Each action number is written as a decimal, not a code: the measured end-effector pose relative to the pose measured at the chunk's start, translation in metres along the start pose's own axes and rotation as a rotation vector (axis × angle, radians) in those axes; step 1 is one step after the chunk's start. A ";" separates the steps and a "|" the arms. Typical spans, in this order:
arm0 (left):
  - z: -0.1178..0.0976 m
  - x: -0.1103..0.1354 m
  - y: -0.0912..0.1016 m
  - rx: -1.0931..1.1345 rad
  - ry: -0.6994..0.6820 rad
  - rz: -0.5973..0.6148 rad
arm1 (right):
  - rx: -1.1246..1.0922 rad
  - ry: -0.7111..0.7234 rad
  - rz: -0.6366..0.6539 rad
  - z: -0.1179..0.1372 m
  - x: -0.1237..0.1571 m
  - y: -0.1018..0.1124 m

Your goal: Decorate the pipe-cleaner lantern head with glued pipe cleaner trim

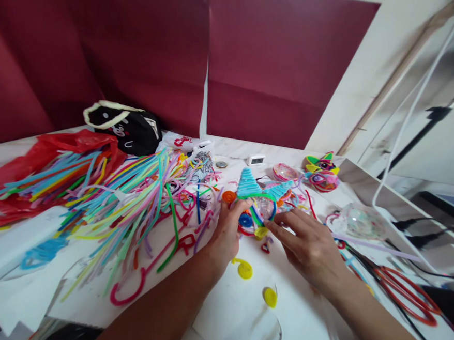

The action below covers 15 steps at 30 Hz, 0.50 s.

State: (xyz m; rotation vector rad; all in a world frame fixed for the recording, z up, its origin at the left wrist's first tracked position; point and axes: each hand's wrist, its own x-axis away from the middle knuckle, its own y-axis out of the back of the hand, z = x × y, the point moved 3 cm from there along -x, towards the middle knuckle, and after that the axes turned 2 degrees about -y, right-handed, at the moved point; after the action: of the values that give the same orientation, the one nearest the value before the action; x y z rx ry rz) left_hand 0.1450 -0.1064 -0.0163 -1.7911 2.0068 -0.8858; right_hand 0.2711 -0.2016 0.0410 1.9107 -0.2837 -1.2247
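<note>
Between my hands is a pipe-cleaner craft (248,182) with two light-blue pointed ears, a green and blue ring and coiled orange and blue discs. My left hand (228,227) is closed on its left side, thumb on the green rim. The fingers of my right hand (301,232) are pinched at the ring's lower right edge, close to a yellow coil (261,233). What the right fingertips grip is too small to make out, but they touch the craft. Below the hands lie a yellow spiral with a tail (245,269) and a second yellow coil (270,297).
Loose pipe cleaners (136,212) spread across the left, beside a red plastic bag (93,140) and a black pouch (134,132). Behind stand a small digital display (255,160) and a finished-looking colourful craft (322,171). Red-handled scissors (407,294) and cables lie right.
</note>
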 end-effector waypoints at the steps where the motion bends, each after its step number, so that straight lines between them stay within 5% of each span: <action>1: -0.001 0.000 -0.001 0.005 -0.005 0.005 | 0.004 0.008 -0.002 0.000 0.000 0.000; 15: -0.002 0.001 -0.004 0.082 0.014 0.115 | 0.041 0.035 -0.028 0.005 0.002 0.003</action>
State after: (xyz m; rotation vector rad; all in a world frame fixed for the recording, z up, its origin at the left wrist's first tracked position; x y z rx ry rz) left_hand 0.1470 -0.1073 -0.0119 -1.6135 2.0284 -0.9327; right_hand 0.2688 -0.2074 0.0415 1.9753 -0.2664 -1.2114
